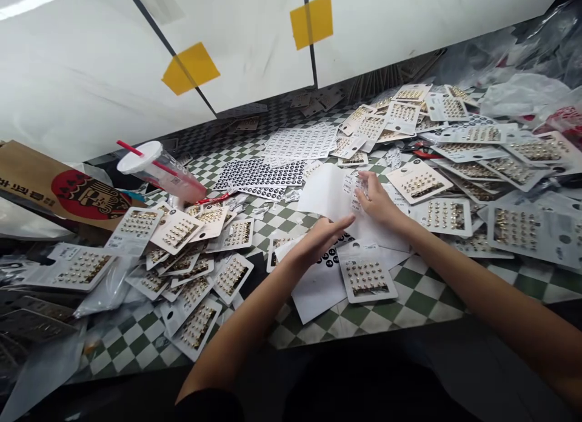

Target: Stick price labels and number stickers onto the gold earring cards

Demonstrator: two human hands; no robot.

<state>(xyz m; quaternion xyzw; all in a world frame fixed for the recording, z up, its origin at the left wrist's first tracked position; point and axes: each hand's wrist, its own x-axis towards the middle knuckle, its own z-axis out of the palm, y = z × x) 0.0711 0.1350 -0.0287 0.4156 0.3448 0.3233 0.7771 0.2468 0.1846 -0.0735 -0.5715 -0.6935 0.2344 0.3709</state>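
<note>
Hiding a small label strip (353, 191), right hand (378, 202) apparently pinching it

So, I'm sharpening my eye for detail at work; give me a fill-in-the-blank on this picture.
The right hand pinches a small label sheet over a large sheet of ____ paper.
The earrings on the card beside the left hand are ____.
The straw in the plastic cup lying on its side is ____.
The checkered surface is white and ____.
Missing words: white, gold, red, green.
</note>
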